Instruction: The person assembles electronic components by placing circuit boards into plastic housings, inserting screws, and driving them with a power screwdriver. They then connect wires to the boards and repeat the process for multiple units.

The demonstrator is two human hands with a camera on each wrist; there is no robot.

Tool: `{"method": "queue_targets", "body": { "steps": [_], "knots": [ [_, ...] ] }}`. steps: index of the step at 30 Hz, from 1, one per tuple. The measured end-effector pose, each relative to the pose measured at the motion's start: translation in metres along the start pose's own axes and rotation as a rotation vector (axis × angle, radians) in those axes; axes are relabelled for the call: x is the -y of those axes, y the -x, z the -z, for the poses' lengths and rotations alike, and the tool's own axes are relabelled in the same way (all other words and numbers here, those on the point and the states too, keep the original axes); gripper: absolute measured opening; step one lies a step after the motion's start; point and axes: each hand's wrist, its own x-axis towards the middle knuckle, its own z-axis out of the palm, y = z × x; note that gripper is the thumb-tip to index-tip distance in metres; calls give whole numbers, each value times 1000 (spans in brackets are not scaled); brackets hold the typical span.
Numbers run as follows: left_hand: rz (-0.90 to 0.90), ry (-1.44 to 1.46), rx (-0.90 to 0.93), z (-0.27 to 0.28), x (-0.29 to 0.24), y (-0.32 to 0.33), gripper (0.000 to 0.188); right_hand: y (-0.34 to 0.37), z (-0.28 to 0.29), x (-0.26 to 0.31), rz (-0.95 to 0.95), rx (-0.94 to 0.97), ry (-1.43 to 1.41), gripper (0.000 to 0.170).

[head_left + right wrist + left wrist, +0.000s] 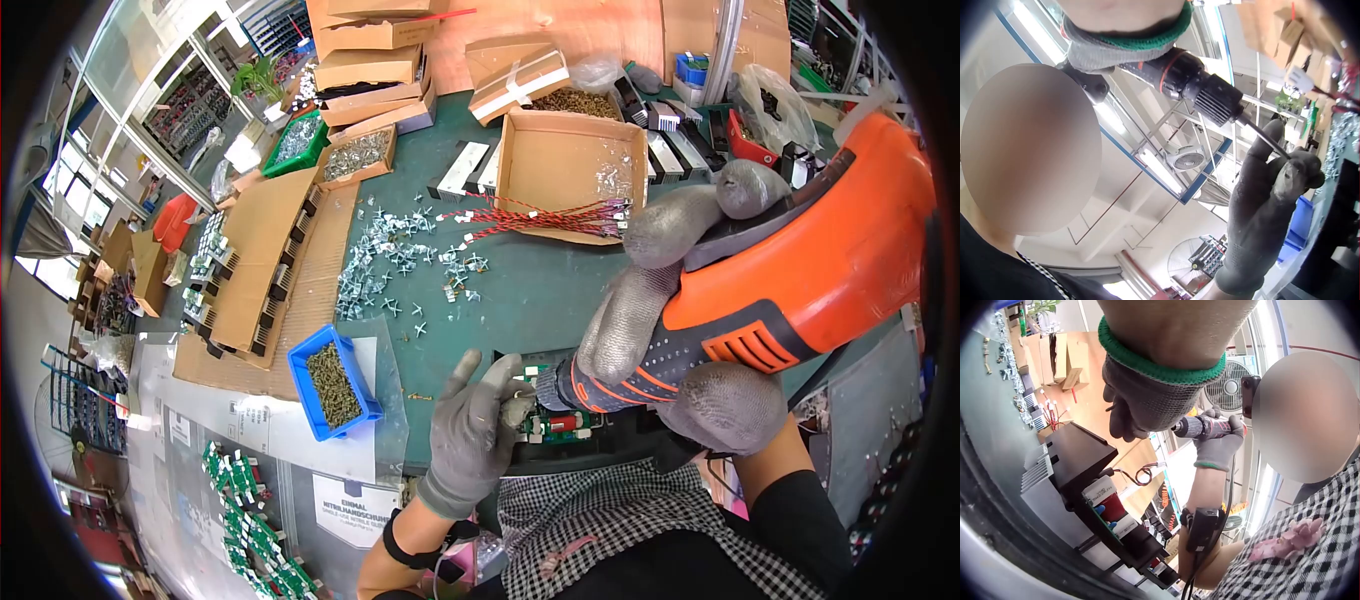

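My right hand [628, 322], in a grey glove, grips an orange and black power drill [820, 265] by its body. Its long bit [1266, 134] runs down to the fingertips of my left hand [468, 440], also gloved. There the left thumb and fingers pinch a small screw [1110, 408], mostly hidden by the glove. Below the hands lies a green circuit board [560, 428] with a red part on it, set in a black housing [1082, 456] with a finned side. The drill's front end covers part of the board in the head view.
A blue bin [298, 395] of brass-coloured screws stands left of the hands. Silvery clips [385, 250] lie scattered beyond it. Red-black wires [550, 220] cross a cardboard tray [560, 150]. Circuit boards [255, 530] are piled at the lower left.
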Motion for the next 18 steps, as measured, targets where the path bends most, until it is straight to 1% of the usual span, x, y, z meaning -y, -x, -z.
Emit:
{"method": "queue_targets", "body": {
  "steps": [4, 7, 9, 11, 13, 15, 18],
  "knots": [
    [-24, -29, -37, -1, 2, 3, 47, -1, -1, -9, 52, 37, 29, 83],
    [-43, -11, -104, -2, 2, 6, 47, 2, -8, -4, 19, -9, 311, 83],
    [-63, 3, -146, -1, 0, 4, 46, 4, -11, -4, 2, -56, 334, 82],
    [-89, -3, -174, 4, -4, -3, 45, 6, -16, -7, -8, -115, 190, 82],
    [-27, -18, -133, 2, -2, 2, 46, 5, -21, -12, -13, -162, 43, 81],
    [8, -21, -106, 1, 4, 7, 47, 5, -19, -9, -55, -177, -36, 82],
    [-13, -23, -103, 0, 9, 14, 49, 5, -15, 2, -117, -173, -140, 82]
  ]
}}
